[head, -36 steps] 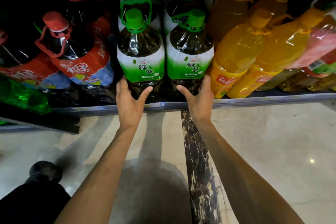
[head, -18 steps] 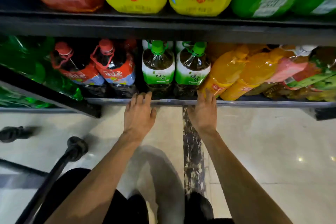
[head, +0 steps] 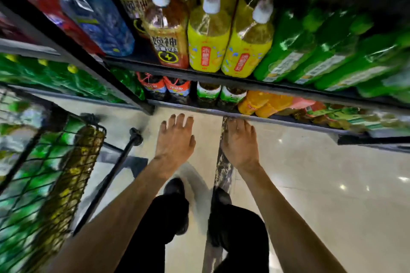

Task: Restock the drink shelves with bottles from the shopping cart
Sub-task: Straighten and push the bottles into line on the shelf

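Two green-tea bottles (head: 220, 96) with green-and-white labels stand side by side on the bottom shelf (head: 277, 117), half hidden under the shelf above. My left hand (head: 175, 139) hovers flat over the floor just in front of that shelf, fingers straight, holding nothing. My right hand (head: 240, 143) is beside it, also flat and empty, its fingertips near the shelf's front edge. The wire shopping cart (head: 55, 173) stands at the left with blurred green and yellow bottles inside.
Red-labelled bottles (head: 166, 88) sit left of the green tea and orange ones (head: 264, 104) to the right. The upper shelf (head: 177, 71) carries yellow bottles (head: 208, 40) and green bottles (head: 310, 55). My legs and black shoes stand on the pale tiled floor (head: 332, 184).
Both hands let go of the green-tea bottles and drew back from the bottom shelf. My view rose and pulled back, bringing the upper shelf and the cart into sight.
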